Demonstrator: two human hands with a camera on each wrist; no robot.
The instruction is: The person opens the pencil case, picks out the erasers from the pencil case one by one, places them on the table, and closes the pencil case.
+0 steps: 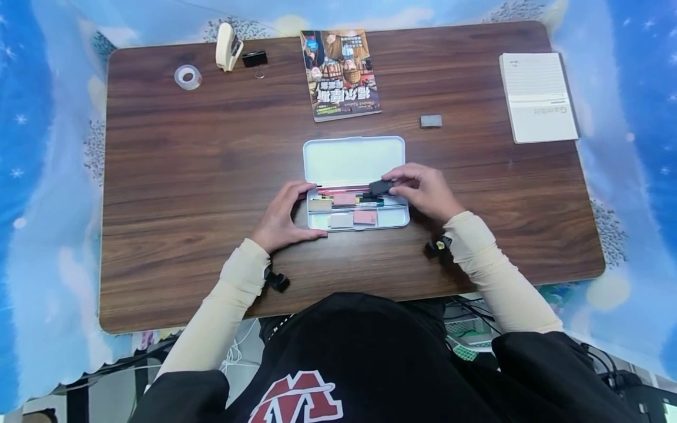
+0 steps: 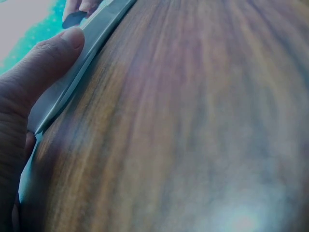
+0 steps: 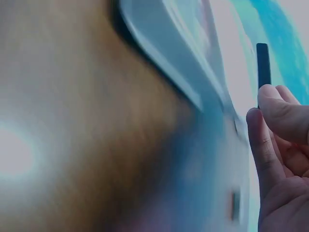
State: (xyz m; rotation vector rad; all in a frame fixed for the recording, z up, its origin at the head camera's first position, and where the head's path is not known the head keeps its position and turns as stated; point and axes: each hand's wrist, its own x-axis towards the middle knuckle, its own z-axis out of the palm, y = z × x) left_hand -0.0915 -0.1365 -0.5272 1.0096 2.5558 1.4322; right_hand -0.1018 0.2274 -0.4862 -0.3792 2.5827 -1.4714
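A white pencil case (image 1: pixel 388 221) lies open mid-table, its lid (image 1: pixel 353 160) flat behind it. Inside are pens, a pink pencil, a tan eraser, a grey eraser and a pink eraser (image 1: pixel 365 217). My left hand (image 1: pixel 285 216) grips the case's left end, thumb on the near rim (image 2: pixel 72 77). My right hand (image 1: pixel 423 189) pinches a small black flat object (image 1: pixel 380 187) over the case's far right part; the right wrist view shows that black object (image 3: pixel 262 63) sticking up from my fingers (image 3: pixel 270 130).
At the table's back lie a magazine (image 1: pixel 341 73), a roll of clear tape (image 1: pixel 187 77), a cream stapler (image 1: pixel 228 46) and a black binder clip (image 1: pixel 255 59). A grey eraser (image 1: pixel 431 121) and a white notebook (image 1: pixel 538 97) lie to the right.
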